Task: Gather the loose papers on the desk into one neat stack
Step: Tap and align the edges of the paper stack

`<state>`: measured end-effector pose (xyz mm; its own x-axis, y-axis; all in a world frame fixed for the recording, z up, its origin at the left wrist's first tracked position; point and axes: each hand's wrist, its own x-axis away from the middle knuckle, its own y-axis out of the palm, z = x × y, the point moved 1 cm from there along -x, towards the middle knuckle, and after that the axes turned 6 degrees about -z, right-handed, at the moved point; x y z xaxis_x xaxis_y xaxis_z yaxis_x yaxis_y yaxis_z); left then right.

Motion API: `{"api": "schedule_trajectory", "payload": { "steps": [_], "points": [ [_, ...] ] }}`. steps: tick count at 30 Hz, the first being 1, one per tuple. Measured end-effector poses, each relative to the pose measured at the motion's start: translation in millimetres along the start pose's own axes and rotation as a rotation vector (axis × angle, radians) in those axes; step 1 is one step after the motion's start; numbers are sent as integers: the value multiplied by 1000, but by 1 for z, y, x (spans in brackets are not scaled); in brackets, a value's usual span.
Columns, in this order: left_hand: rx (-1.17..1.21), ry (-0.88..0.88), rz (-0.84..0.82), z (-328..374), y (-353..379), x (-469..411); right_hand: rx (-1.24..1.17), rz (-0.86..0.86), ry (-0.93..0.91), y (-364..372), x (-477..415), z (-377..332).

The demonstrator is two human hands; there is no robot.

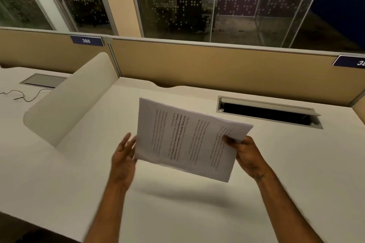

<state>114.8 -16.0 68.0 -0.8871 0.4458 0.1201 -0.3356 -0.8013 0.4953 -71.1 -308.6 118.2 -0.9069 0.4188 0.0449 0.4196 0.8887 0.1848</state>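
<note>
I see the right hand (249, 156) pinching one corner of the papers (187, 140) above the desk (296, 173). The left hand (123, 156) is spread open at the opposite edge. That single pinch risks sheets fanning or slipping.

Print on the papers (185, 138) too blurred to read, right number plate (350, 61) cut off — left hand (123, 156) motion-smeared

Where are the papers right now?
Head view, centre: the papers are held above the desk, right hand gripping one edge, left hand open beside the other.
</note>
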Motion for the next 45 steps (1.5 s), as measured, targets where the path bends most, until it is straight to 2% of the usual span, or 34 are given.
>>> {"api": "schedule_trajectory", "payload": {
  "steps": [2, 4, 6, 12, 19, 31, 36, 39, 43, 45],
  "points": [
    [-194, 23, -59, 14, -12, -6, 83, -42, 14, -7, -1, 0],
    [-381, 12, -185, 17, -6, -7, 152, -77, 53, -8, -3, 3],
    [-470, -25, -247, 13, 9, -4, 193, -107, 95, -8, -5, 11],
    [-464, -28, -133, -6, 23, 4, 191, -61, 147, -17, -9, 35],
    [-429, -137, -23, -55, 7, 30, 177, -40, 273, -13, 2, 70],
    [-438, -158, 58, -68, 5, 35, 186, -10, 295, -11, -2, 78],
    [-330, -79, 80, -47, 25, 33, 188, 8, 180, -18, -3, 61],
    [-194, -13, 72, -34, 48, 31, 46, 127, 204, -9, 5, 66],
    [43, 13, 25, -30, 74, 31, -254, -75, 105, 29, -1, 56],
    [145, -4, -7, -34, 83, 32, -401, -116, 22, 46, -8, 37]
  ]
}}
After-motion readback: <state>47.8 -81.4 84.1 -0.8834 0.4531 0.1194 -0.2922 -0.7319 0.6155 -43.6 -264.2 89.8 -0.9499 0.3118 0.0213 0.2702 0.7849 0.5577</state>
